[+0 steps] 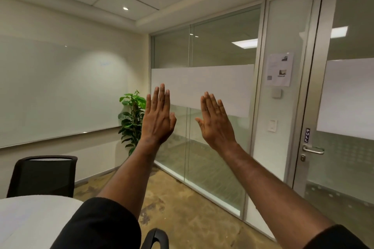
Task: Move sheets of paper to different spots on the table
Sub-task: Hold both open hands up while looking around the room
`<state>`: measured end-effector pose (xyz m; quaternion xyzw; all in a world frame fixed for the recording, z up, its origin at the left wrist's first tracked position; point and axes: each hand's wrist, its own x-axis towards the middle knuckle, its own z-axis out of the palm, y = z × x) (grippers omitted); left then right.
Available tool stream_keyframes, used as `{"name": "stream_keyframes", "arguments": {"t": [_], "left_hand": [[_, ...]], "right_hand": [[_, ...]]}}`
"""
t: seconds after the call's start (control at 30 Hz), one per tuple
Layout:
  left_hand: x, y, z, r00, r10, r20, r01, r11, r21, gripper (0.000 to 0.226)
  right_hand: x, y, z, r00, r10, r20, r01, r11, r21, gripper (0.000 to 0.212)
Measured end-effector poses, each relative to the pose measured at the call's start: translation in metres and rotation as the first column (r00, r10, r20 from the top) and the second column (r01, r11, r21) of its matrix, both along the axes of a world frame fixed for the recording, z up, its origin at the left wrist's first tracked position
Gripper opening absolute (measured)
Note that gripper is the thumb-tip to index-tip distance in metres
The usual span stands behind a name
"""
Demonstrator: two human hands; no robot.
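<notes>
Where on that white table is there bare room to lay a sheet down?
The visible corner of the white table is bare, bordered by the black chair behind and the left sleeve beside it. Both hands, left hand and right hand, are raised, open and empty. No paper shows there.

- A round white table (30, 216) shows only in the lower left corner, part of it hidden behind a black sleeve
- Its visible top is plain white; no sheet can be told on it
- A black mesh-backed chair (43, 176) stands just behind its far edge
</notes>
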<state>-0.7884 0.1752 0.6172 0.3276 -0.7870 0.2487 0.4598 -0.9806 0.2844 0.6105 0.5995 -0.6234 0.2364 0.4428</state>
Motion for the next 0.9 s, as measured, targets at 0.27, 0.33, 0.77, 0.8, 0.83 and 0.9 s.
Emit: {"name": "stream_keyframes", "arguments": {"t": [0.27,0.33,0.77,0.8,0.83,0.9], "left_hand": [[-0.045,-0.134,0.003,0.997,0.080,-0.020,-0.079,0.996,0.046,0.077],[-0.053,-0.162,0.007,0.995,0.102,-0.013,-0.101,0.993,0.060,0.076],[-0.079,-0.385,0.000,0.946,0.325,-0.010,-0.325,0.945,0.035,0.071],[-0.081,-0.403,-0.001,0.936,0.353,-0.016,-0.352,0.935,0.037,0.071],[-0.082,-0.420,-0.001,0.924,0.382,-0.022,-0.381,0.924,0.043,0.070],[-0.085,-0.454,-0.001,0.898,0.438,-0.037,-0.436,0.899,0.053,0.070]], "right_hand": [[-0.052,-0.153,0.028,0.988,0.127,0.083,-0.122,0.991,-0.059,0.068],[-0.060,-0.189,0.029,0.974,0.178,0.137,-0.170,0.983,-0.072,0.068],[-0.091,-0.471,0.017,0.838,0.494,0.230,-0.480,0.869,-0.118,0.065],[-0.094,-0.493,0.017,0.823,0.518,0.231,-0.504,0.855,-0.122,0.064],[-0.097,-0.516,0.017,0.810,0.540,0.228,-0.527,0.841,-0.119,0.064],[-0.100,-0.559,0.020,0.790,0.580,0.199,-0.571,0.814,-0.107,0.064]]}}
